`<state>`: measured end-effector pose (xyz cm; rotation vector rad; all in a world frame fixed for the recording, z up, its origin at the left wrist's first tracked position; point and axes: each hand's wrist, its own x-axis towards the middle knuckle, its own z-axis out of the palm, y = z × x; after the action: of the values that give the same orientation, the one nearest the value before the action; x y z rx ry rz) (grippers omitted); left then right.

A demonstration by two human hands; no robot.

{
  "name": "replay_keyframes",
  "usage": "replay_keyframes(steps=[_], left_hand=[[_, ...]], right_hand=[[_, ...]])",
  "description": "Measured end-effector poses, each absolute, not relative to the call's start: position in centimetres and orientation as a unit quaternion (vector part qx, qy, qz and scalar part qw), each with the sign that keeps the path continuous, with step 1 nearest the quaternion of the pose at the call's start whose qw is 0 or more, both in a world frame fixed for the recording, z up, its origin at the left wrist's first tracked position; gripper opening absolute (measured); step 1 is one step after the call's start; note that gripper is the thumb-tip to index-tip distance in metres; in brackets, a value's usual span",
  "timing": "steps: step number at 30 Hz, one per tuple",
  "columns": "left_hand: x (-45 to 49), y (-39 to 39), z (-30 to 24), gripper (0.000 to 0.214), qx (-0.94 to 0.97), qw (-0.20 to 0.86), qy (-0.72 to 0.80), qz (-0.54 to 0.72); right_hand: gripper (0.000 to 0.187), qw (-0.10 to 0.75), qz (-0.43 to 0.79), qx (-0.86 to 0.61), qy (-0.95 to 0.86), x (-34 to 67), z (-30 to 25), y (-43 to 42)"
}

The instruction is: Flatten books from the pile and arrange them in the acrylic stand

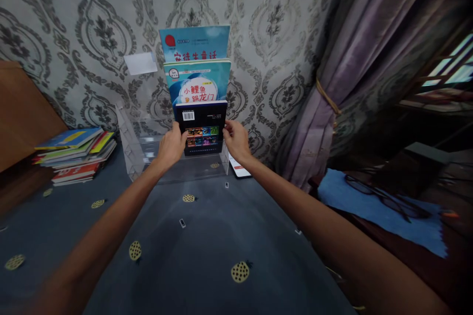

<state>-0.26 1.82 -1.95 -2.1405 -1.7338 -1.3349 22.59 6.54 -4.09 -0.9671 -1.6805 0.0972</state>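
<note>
A black book [202, 120] with a barcode and small colour pictures stands upright at the front of a clear acrylic book rack [135, 155]. My left hand [173, 145] grips its left edge, thumb on the cover. At the right edge, my right hand [236, 140] pinches the same book. Behind it rises a light-blue book [173, 86] with a white oval on its cover. Farthest back and highest stands another blue book [199, 39] with red lettering. The fingers behind the black book are partly hidden.
Left of the rack lies a stack of books [77, 150]. A phone [241, 170] rests by the rack's right end. Farther right are glasses [388, 197] on a blue cloth [340, 189]. A tied purple curtain [332, 74] hangs beside the patterned wall [107, 24].
</note>
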Motion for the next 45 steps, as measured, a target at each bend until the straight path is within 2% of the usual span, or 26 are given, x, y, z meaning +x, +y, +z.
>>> replay_keyframes(steps=[6,14,19,26,45], left_hand=[[0.0,1.6,-1.3,0.017,-0.701,0.056,-0.581,-0.41],[2.0,-0.4,0.8,0.029,-0.673,0.058,-0.677,-0.293],[2.5,-0.8,1.3,0.029,-0.672,0.065,-0.688,-0.265],[2.5,-1.2,1.3,0.031,-0.674,0.083,-0.697,-0.23],[3.0,-1.1,1.2,0.032,-0.667,0.082,-0.702,-0.236]], right_hand=[[0.034,0.561,0.047,-0.414,-0.715,22.5,-3.8,6.5],[0.036,0.552,0.034,-0.422,-0.718,22.6,-3.6,5.9],[0.035,0.55,0.024,-0.422,-0.72,22.7,-3.8,5.9],[0.047,0.572,0.017,-0.41,-0.71,22.2,-4.7,6.0],[0.053,0.619,0.022,-0.415,-0.667,21.4,-5.3,6.1]])
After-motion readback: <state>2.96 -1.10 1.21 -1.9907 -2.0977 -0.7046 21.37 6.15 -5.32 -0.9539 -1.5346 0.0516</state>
